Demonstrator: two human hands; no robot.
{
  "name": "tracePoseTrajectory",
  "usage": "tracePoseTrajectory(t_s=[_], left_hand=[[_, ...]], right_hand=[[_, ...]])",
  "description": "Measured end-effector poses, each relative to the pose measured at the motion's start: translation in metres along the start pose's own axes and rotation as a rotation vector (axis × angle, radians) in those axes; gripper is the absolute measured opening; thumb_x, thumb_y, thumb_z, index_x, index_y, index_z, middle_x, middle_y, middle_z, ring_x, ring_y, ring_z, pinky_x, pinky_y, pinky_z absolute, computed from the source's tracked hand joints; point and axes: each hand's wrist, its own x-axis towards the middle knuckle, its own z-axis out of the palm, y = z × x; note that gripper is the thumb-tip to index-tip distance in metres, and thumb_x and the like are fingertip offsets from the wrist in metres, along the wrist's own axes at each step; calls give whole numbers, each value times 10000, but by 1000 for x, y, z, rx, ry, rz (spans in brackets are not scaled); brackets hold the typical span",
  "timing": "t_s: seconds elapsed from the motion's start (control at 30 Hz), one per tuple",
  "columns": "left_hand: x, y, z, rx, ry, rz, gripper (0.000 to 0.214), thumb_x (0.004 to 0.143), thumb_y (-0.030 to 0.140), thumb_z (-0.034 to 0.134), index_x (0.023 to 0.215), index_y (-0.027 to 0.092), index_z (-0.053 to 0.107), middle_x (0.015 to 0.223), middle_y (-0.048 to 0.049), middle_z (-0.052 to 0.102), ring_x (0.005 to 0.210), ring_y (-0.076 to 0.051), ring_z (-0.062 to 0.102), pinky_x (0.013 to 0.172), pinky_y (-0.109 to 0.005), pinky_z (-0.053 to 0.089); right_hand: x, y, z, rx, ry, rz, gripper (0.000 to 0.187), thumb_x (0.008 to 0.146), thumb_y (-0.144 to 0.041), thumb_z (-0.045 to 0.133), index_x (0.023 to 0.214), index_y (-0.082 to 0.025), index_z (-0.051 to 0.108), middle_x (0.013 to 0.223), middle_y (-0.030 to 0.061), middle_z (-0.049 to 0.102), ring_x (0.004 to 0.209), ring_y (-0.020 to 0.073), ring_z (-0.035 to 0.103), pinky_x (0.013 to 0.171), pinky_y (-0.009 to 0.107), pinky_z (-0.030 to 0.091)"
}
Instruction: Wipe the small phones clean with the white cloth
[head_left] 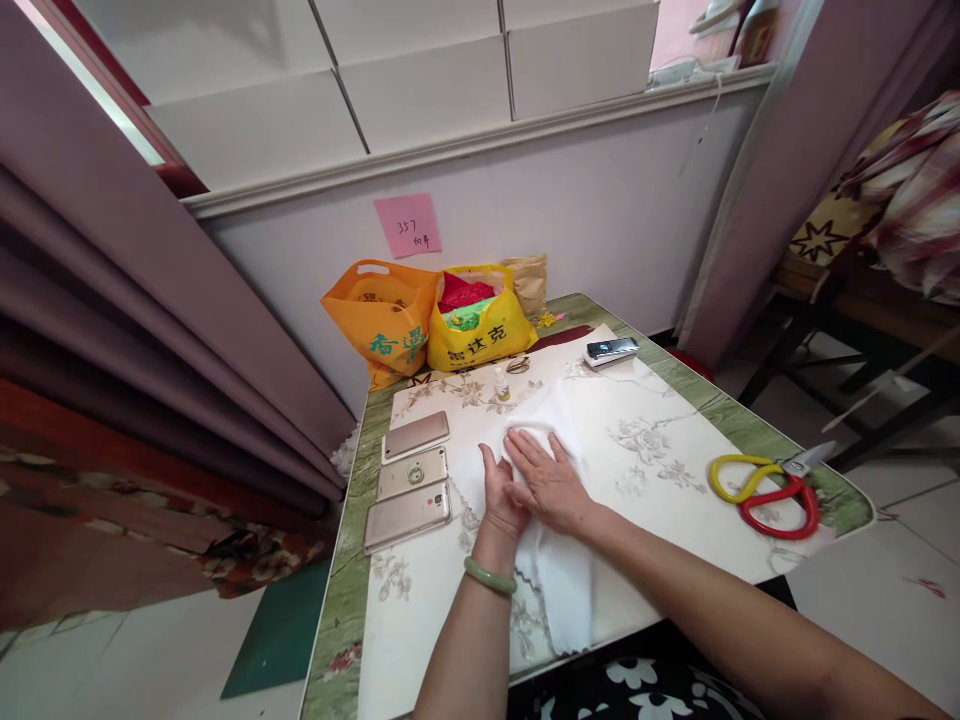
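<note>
A white cloth (pixel 568 590) lies rumpled on the table, one end hanging toward the front edge. My right hand (pixel 551 480) rests flat on it with fingers stretched out and a little spread. Close against it is my left hand (pixel 504 495), palm turned inward and thumb raised; its other fingers are hidden behind my right hand and the cloth. Whether anything lies within the folds, I cannot make out. Just beyond the fingertips stands a small bottle (pixel 502 384). Left of my hands, three phones lie in a column: a top one (pixel 416 436), a middle one with a ring (pixel 411 473), and a lower one (pixel 409 517).
Scissors (pixel 776 490) with yellow and red handles lie at the right edge. A dark-screened device (pixel 612 350) sits at the back right. Along the wall stand an orange bag (pixel 390 320), a yellow bag (pixel 480 335) with red and green contents, and a brown paper bag (pixel 529 283).
</note>
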Motion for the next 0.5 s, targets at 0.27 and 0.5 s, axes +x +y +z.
tracePoseTrajectory(t_s=[0.27, 0.5], left_hand=[[7, 2, -3, 11, -271, -59, 660, 860, 658, 439, 1175, 109, 626, 1170, -172, 661, 1167, -323, 578, 1024, -471, 426], [10, 1, -9, -22, -274, -37, 569, 863, 611, 485, 1205, 171, 599, 1252, -164, 624, 1206, -366, 548, 980, -570, 426]], right_hand=[[0, 34, -8, 175, 267, 210, 364, 923, -354, 507, 1242, -224, 624, 1290, 79, 620, 1174, 232, 571, 987, 387, 447], [-40, 82, -62, 398, 503, 545, 294, 857, -454, 581, 879, -201, 728, 892, 37, 717, 763, 180, 647, 692, 267, 508]])
